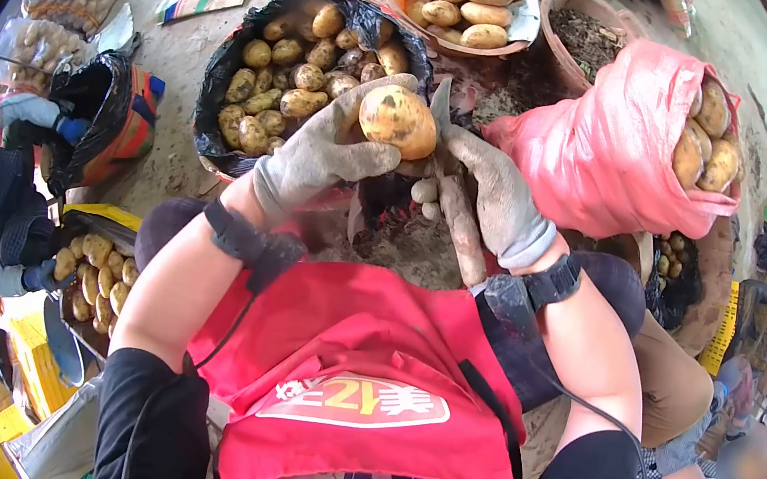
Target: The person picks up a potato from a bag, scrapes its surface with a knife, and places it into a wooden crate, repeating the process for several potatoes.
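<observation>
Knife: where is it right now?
Head view, centre: the knife is in the right hand, blade up against the potato that the left hand holds, just right of the black bag of potatoes.

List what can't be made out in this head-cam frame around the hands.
- Knife: only the blade tip shows in the head view; the right hand covers the handle.
- Potato: its underside is hidden by the left hand.
- Black basket: the lower potato layers are buried under the top ones.
- Pink sack: the fabric hides most of its contents.
- Person at lower right: face blurred.
</observation>
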Tool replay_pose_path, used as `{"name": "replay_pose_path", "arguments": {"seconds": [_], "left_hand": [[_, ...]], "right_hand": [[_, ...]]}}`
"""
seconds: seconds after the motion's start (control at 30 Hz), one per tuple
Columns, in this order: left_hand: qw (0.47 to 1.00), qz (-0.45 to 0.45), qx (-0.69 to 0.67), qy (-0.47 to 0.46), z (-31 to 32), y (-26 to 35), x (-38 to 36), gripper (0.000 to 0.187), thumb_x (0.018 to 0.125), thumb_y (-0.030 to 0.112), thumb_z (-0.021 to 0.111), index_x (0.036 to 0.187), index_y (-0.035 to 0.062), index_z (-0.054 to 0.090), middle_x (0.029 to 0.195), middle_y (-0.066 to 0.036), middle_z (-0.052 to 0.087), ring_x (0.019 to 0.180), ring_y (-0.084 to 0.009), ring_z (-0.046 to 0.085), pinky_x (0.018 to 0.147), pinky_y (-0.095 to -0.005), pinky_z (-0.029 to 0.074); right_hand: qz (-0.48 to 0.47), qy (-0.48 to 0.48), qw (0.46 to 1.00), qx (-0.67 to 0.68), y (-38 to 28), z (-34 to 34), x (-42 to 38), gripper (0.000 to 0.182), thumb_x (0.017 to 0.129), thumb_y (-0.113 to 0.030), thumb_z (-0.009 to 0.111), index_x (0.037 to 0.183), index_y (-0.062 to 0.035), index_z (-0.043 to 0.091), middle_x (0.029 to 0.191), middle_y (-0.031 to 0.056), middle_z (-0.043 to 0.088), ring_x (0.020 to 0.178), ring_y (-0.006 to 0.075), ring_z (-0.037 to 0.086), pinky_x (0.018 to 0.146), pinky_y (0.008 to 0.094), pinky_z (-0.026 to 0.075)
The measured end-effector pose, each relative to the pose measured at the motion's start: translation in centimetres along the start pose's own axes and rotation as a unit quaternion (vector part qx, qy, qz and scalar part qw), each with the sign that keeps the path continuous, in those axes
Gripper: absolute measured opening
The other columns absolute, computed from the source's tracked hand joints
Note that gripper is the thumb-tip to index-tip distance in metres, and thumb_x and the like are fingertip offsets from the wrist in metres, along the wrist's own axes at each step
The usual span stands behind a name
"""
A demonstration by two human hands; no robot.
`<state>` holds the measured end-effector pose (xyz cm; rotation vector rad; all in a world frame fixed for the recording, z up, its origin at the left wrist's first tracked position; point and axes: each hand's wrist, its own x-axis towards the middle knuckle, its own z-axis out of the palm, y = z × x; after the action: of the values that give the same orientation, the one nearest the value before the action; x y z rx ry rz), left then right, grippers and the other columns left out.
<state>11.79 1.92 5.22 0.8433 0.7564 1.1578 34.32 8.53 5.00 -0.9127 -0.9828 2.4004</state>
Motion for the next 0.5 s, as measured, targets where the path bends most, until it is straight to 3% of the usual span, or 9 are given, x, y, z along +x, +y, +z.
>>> {"name": "replay_pose_path", "arguments": {"seconds": [0.13,0.2,0.27,0.33,0.4,0.43,0.5], "left_hand": [[0.996,0.026,0.059,0.056,0.6,-1.9,-0.3,0.084,0.093,-0.003,0.072,0.164,0.0056,0.028,0.142,-0.01,0.059,0.129,-0.0173,0.058,0.108,-0.0321,0.048],[0.991,-0.091,0.058,0.082,0.5,-2.0,-0.7,0.091,0.091,0.005,0.077,0.166,0.0064,0.026,0.151,-0.01,0.053,0.136,-0.0213,0.055,0.109,-0.0369,0.049],[0.995,-0.074,-0.002,0.072,0.3,-2.7,-0.5,0.093,0.088,0.008,0.081,0.164,0.0062,0.028,0.151,-0.011,0.053,0.134,-0.0224,0.057,0.105,-0.038,0.054],[0.997,0.009,0.065,0.049,0.1,-3.4,0.3,0.094,0.085,0.011,0.084,0.163,0.0062,0.031,0.151,-0.012,0.052,0.134,-0.0231,0.056,0.109,-0.0383,0.052],[0.996,0.023,0.057,0.06,-0.4,-4.2,0.7,0.094,0.084,0.011,0.086,0.161,0.0064,0.033,0.152,-0.011,0.05,0.135,-0.0232,0.055,0.11,-0.0385,0.051],[0.995,0.035,0.056,0.071,-0.4,-4.2,0.8,0.093,0.084,0.009,0.085,0.161,0.0063,0.033,0.152,-0.011,0.05,0.135,-0.0231,0.055,0.11,-0.0384,0.051],[0.993,0.054,0.046,0.095,-0.4,-4.5,0.9,0.093,0.084,0.003,0.083,0.161,0.0065,0.033,0.152,-0.011,0.05,0.132,-0.0224,0.056,0.109,-0.0379,0.051]], "right_hand": [[-0.053,0.082,0.994,-0.052,0.1,-1.0,0.7,0.037,0.104,-0.029,0.063,0.134,-0.0071,0.064,0.105,0.0007,0.071,0.074,0.0102,0.065,0.065,0.0223,0.056],[-0.064,0.095,0.991,-0.065,0.3,-1.1,1.1,0.037,0.103,-0.025,0.065,0.134,-0.0055,0.064,0.104,-0.0001,0.069,0.076,0.0098,0.066,0.066,0.0226,0.056],[-0.127,0.107,0.976,-0.138,0.2,-0.9,1.2,0.038,0.103,-0.023,0.066,0.135,-0.0046,0.064,0.102,0.0001,0.069,0.078,0.009,0.067,0.065,0.0229,0.055],[-0.14,0.119,0.963,-0.195,-0.9,-0.6,0.6,0.038,0.104,-0.024,0.064,0.136,-0.0033,0.064,0.101,0.0009,0.069,0.078,0.0088,0.067,0.065,0.0232,0.054],[-0.096,0.123,0.961,-0.228,-2.1,-0.3,-0.1,0.034,0.107,-0.026,0.059,0.131,-0.0023,0.066,0.103,0.0032,0.071,0.073,0.0091,0.066,0.064,0.0227,0.053],[-0.182,0.113,0.952,-0.219,-0.8,-1.4,0.7,0.033,0.11,-0.028,0.054,0.123,-0.0016,0.068,0.096,0.0058,0.072,0.07,0.0106,0.067,0.063,0.024,0.053],[-0.164,0.124,0.948,-0.242,-0.3,-2.4,1.2,0.032,0.11,-0.029,0.053,0.117,-0.0013,0.069,0.091,0.0053,0.072,0.07,0.0104,0.066,0.062,0.0253,0.053]]}}
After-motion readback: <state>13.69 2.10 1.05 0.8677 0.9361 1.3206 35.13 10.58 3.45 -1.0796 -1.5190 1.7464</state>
